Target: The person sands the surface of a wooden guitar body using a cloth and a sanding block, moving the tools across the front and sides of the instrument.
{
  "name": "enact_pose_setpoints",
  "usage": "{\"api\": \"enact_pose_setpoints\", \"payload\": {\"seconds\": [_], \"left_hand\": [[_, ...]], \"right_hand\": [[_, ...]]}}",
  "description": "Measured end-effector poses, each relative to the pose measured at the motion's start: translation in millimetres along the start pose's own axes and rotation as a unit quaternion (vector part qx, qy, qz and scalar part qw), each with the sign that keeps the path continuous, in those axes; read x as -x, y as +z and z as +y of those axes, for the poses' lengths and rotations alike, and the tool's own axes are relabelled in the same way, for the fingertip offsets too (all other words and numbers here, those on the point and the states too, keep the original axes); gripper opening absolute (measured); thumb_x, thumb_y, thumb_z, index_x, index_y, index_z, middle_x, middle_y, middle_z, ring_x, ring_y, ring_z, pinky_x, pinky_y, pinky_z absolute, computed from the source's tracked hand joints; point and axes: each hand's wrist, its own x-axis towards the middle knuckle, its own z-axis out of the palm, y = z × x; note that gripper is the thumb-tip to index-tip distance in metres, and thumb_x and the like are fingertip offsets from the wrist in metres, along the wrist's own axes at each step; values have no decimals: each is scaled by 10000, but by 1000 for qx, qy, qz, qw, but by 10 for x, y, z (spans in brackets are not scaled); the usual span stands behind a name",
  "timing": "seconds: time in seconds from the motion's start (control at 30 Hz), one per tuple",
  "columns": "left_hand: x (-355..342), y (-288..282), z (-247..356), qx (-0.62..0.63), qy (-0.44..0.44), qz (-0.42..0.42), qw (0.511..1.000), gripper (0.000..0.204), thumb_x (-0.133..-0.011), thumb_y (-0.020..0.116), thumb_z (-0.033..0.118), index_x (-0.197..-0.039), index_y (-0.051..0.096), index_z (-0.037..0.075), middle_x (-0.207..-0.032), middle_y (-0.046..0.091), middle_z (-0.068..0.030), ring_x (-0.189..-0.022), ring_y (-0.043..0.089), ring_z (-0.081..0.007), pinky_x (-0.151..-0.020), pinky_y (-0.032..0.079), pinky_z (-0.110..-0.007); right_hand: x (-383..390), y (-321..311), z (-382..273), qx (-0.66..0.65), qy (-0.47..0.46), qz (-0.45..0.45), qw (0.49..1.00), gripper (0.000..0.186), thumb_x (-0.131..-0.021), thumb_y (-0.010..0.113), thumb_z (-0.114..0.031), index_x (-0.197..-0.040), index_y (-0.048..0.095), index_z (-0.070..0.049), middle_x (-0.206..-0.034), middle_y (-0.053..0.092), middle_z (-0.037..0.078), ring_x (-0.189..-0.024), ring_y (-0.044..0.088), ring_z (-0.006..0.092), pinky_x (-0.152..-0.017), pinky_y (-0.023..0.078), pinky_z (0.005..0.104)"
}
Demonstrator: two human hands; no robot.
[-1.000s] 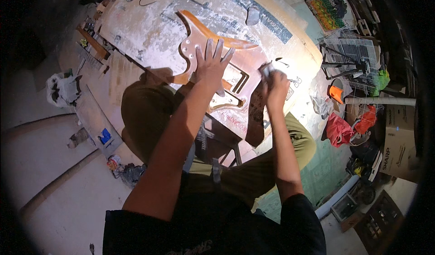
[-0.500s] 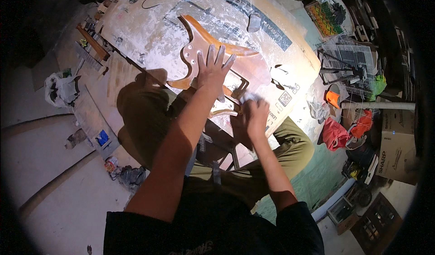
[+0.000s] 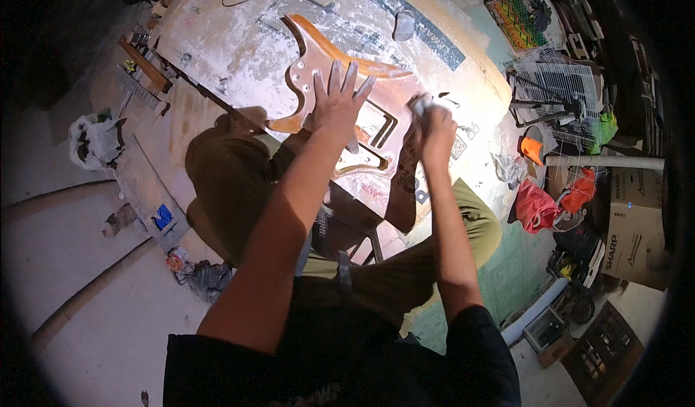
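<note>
An orange-brown wooden guitar body (image 3: 322, 63) with cut-out cavities lies flat on a dusty cardboard sheet (image 3: 239, 38) on the floor. My left hand (image 3: 337, 103) rests flat on the body with fingers spread, pressing it down. My right hand (image 3: 434, 128) is closed around a small white pad or cloth (image 3: 420, 104) at the body's right edge. My legs in olive trousers are folded beneath the arms.
A white cup-like object (image 3: 403, 25) stands on the cardboard beyond the guitar body. Wire racks (image 3: 557, 92), red bags (image 3: 536, 204) and a cardboard box (image 3: 633, 226) crowd the right side. A white plastic bag (image 3: 94, 143) and small bottles lie at left.
My right hand swept down toward me along the guitar body, then returned up to its right edge. The left hand stayed pressed on the body.
</note>
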Motion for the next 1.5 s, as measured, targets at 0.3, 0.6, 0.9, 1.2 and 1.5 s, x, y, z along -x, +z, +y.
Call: {"api": "enact_pose_setpoints", "payload": {"seconds": [0.3, 0.6, 0.9, 1.2, 1.5], "left_hand": [[-27, -116, -45, -6, 1, -17, 1000, 1513, -426, 984, 492, -1648, 123, 255, -1705, 57, -179, -1555, 24, -463, -1192, 63, -715], [37, -82, -69, -18, -15, -20, 1000, 1478, -458, 979, 504, -1646, 130, 278, -1712, 77, -133, -1566, 53, -413, -1206, 81, -694], [32, -73, -42, -15, 0, -12, 1000, 1528, -433, 985, 499, -1652, 98, 254, -1713, 41, -170, -1566, 1, -438, -1199, 58, -705], [17, 89, -21, 86, 41, 55, 994, 1261, -733, 663, 798, -1633, 162, 70, -1699, 9, -233, -1562, -17, -448, -1222, -1, -638], [-405, 290, 106, 76, -93, 186, 975, 1011, -943, 482, 705, -1599, 215, -16, -1685, 168, -208, -1564, 114, -388, -1256, 49, -568]], "right_hand": [[424, 26, -66, 18, -31, -60, 998, 293, -863, 674, -77, -1153, 638, -55, -1156, 591, 213, -1003, 537, 426, -871, 458, 516], [766, -74, -417, -6, -57, -112, 992, 300, -815, 672, -73, -1110, 625, -43, -1186, 559, 231, -1062, 530, 435, -905, 449, 527], [950, -25, -295, -7, -34, -141, 989, 351, -819, 645, -49, -1164, 584, -64, -1183, 544, 222, -1072, 510, 437, -896, 435, 542], [1809, -635, -14, -249, 105, -41, 962, 385, -842, 754, -34, -1153, 529, -9, -1090, 567, 183, -1032, 591, 338, -924, 470, 374], [1811, -366, 210, -395, 268, 96, 874, 421, -870, 713, -10, -1251, 535, 9, -1208, 621, 195, -1164, 608, 300, -1018, 460, 367]]}}
